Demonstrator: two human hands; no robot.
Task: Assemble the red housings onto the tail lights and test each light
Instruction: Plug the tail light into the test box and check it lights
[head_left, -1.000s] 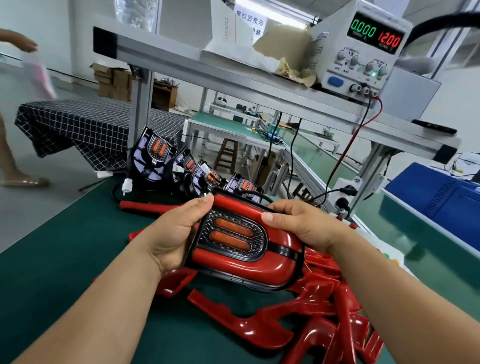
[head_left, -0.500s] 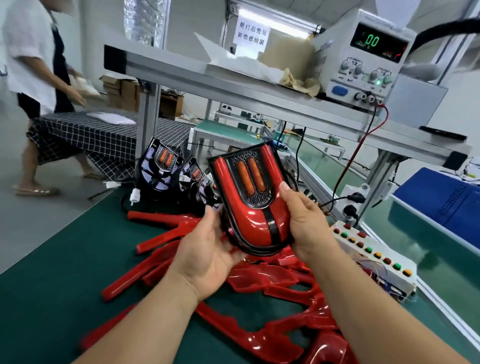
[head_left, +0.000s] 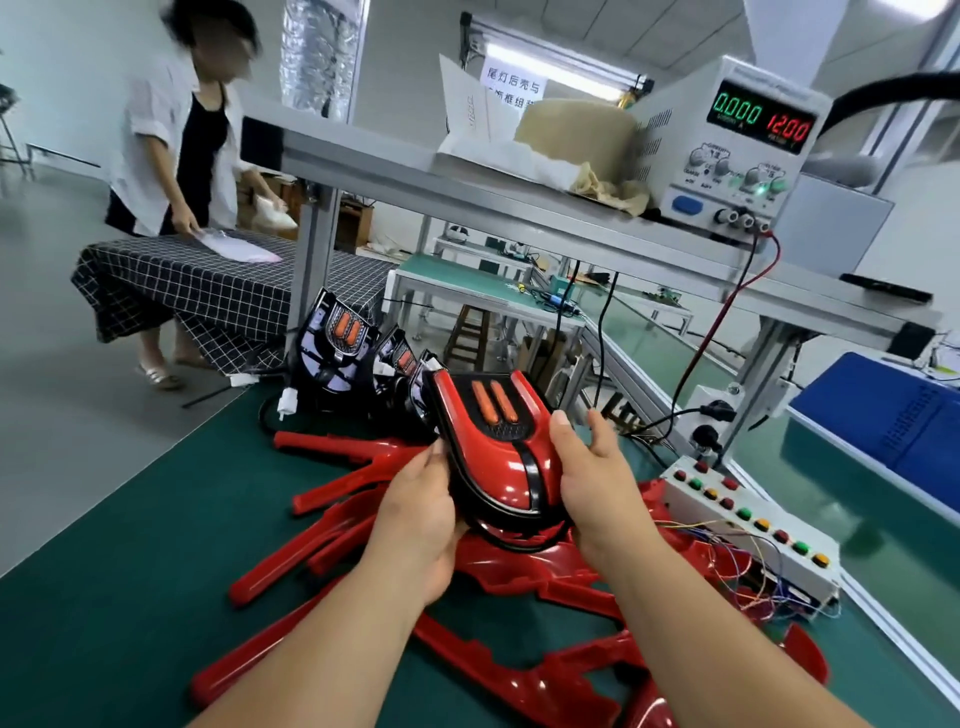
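Note:
A tail light with its red housing fitted (head_left: 496, 447) is held above the green bench, tilted back, its two orange lenses facing up. My left hand (head_left: 421, 519) grips its lower left edge from beneath. On the right side my right hand (head_left: 597, 483) grips it, thumb on the red face. Several loose red housings (head_left: 337, 488) lie in a pile under and around my hands. Bare black tail lights (head_left: 343, 348) stand in a row behind the held one, white plugs trailing on the mat.
A power supply (head_left: 737, 150) reading 12.00 sits on the upper shelf, leads running down to a white button box (head_left: 753, 525) on the right. A blue tray (head_left: 893, 426) lies far right. A person stands at a checked table (head_left: 208, 296), back left.
The assembled light has tipped back and come lower, closer to the pile. The supply display reads 0.000 and 12.00 again. The person at the back left has moved nearer the checked table.

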